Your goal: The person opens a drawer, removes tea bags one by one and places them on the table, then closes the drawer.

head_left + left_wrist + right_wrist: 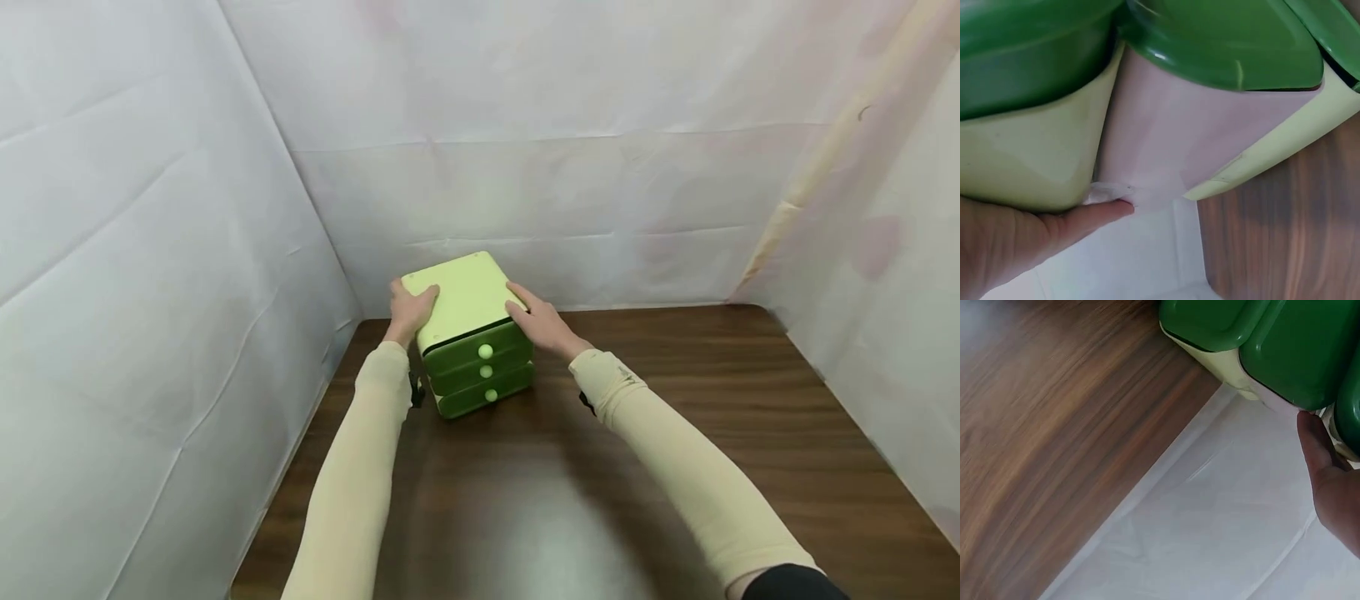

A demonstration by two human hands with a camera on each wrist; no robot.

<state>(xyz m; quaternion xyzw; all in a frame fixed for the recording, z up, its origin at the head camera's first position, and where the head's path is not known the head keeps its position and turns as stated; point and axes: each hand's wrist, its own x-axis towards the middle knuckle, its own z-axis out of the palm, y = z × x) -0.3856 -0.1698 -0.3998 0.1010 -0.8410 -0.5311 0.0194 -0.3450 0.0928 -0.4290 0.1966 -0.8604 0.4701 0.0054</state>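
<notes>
Between the partly opened fingers (pixel 1096 216) of the left hand (pixel 412 313) and right hand (pixel 547 326), the green drawer unit (pixel 465 293) is gripped by its upper sides, apparently for positioning or squaring up, so evenly matched pressure seems to be called for next.

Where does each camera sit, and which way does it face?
Head: worn on the head, facing forward and down at the drawer unit and table; left hand, right hand and sleeves show.
Left wrist: on that wrist, facing the green drawers close up; left hand partly shows.
Right wrist: likewise, facing drawers, table and white sheeting; right hand partly shows.
Both wrist views share drawers and table.
</notes>
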